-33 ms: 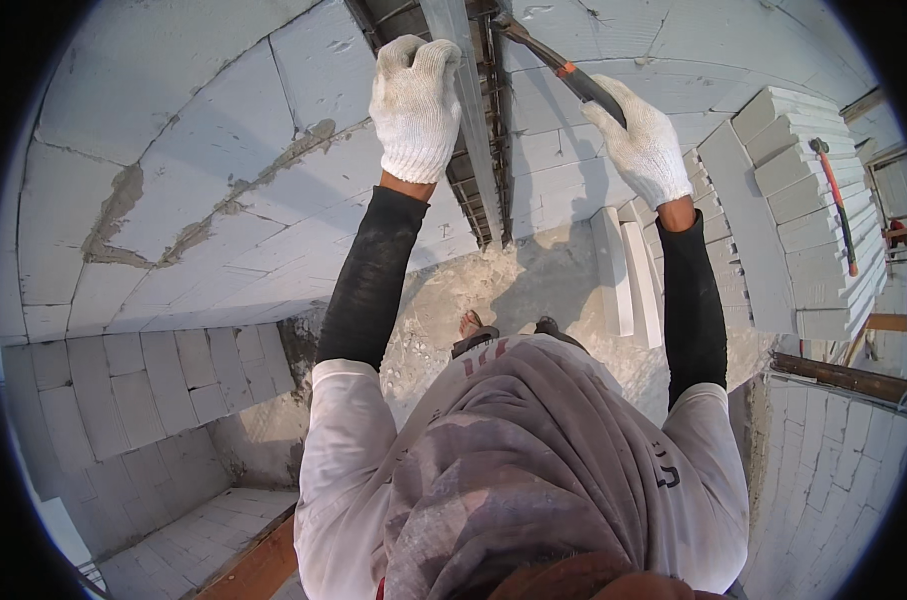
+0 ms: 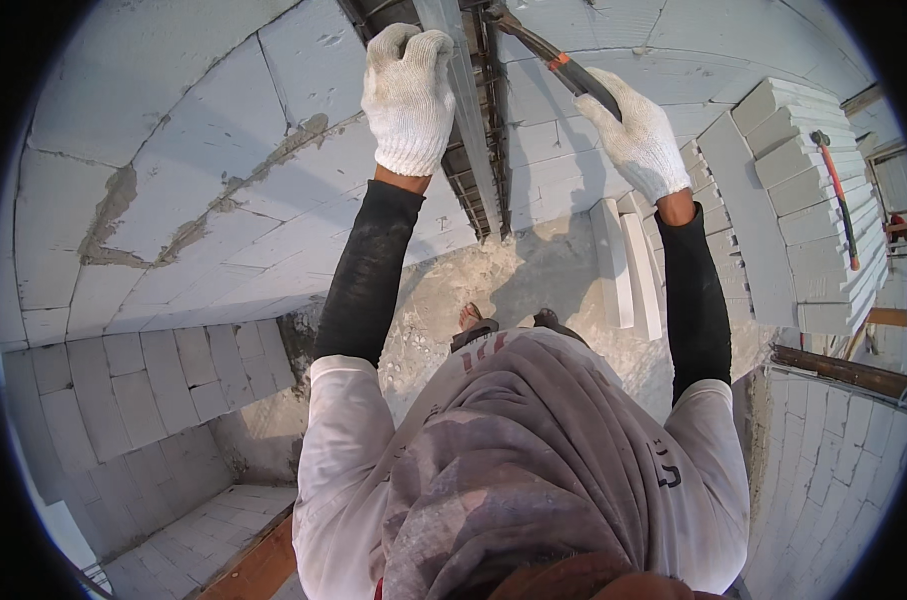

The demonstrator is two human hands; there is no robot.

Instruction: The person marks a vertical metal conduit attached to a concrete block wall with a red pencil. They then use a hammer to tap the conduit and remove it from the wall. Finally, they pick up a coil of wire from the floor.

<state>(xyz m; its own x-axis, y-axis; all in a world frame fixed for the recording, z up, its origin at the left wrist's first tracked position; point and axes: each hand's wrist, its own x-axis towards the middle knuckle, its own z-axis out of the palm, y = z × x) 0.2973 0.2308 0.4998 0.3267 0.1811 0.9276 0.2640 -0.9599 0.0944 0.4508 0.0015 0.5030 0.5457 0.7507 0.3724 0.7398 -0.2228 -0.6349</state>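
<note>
Gloved in white knit, my right hand (image 2: 637,135) is wrapped round the black grip of a hammer (image 2: 559,62) with an orange band. The hammer's brown metal head points up and left, towards a tall gap in the block wall. My left hand (image 2: 408,100), in the same kind of glove, is closed with its fingers curled over, beside a grey upright strip (image 2: 479,130). What its fingers hold, if anything, is hidden. Behind the strip, dark steel bars (image 2: 464,190) stand in the gap.
Pale block walls (image 2: 204,130) with smeared mortar joints rise on both sides of the gap. At right, another hammer (image 2: 836,195) with a red and black handle lies on stacked blocks (image 2: 814,250). Loose block slabs (image 2: 614,270) stand on the dusty floor (image 2: 534,270).
Both hands appear slightly further up and left in the picture, along with the surroundings. My grip on the hammer is the same.
</note>
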